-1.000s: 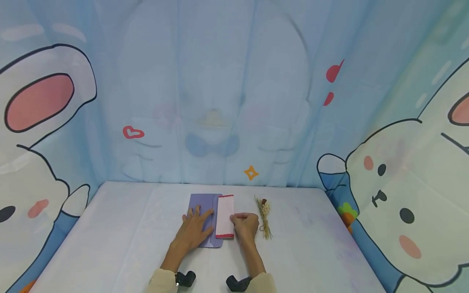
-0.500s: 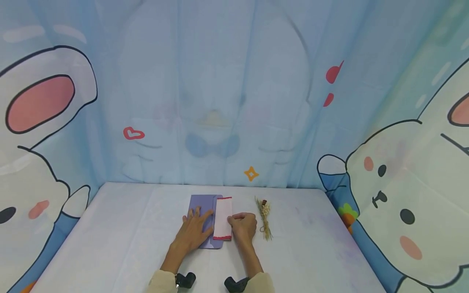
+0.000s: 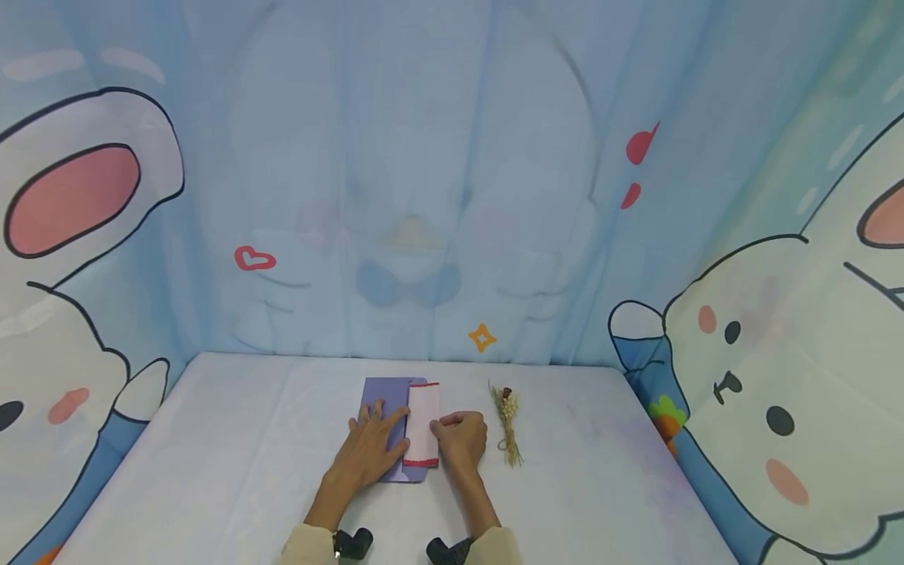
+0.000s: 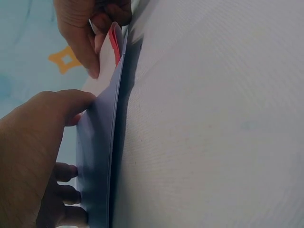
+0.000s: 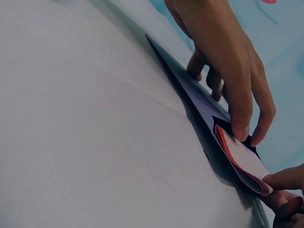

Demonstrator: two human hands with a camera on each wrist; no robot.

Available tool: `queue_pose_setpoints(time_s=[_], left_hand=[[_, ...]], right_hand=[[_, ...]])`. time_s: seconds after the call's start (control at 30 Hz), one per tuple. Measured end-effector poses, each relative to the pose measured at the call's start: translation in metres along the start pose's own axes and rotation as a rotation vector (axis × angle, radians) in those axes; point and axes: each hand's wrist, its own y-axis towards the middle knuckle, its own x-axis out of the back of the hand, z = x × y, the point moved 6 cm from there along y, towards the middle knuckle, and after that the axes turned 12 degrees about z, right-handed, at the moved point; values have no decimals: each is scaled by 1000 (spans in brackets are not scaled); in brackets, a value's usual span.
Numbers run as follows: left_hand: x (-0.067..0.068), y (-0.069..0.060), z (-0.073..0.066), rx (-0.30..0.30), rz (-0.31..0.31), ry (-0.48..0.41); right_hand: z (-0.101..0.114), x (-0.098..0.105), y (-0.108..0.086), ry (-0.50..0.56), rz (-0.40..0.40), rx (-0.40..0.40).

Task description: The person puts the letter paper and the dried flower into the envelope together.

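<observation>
A purple envelope [image 3: 383,389] lies on the table with its opening facing right. Across its right-hand flap is a folded pale pink paper [image 3: 422,416] with red top and bottom edges. The paper's left side meets the envelope's mouth; how far inside it reaches is hidden. My left hand [image 3: 369,446] rests on the envelope with fingers spread, thumb and index finger by the mouth. With thumb and fingers my right hand [image 3: 462,441] pinches the paper's right edge. The right wrist view shows the layered paper [image 5: 237,154] at the envelope's opening.
A small bundle of dried flowers [image 3: 507,424] lies on the white-covered table [image 3: 600,471], right of my right hand. Behind the table hangs a light blue curtain [image 3: 417,157] printed with cartoon rabbits. Dark wrist devices [image 3: 353,543] are on both forearms.
My right hand has moved left with the folded paper, which now overlaps more of the envelope. The left hand stays on the envelope, and the flowers have not moved on the table.
</observation>
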Motion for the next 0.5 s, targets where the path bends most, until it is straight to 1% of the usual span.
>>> queue_pose_setpoints(time_s=[0.23,0.5], left_hand=[[1,1,1,-7,-9,0],[1,0,0,-10,-3,-7]], right_hand=[[4,-1,0,-35,-11,19],[6,-3,-2,-32,-13,9]])
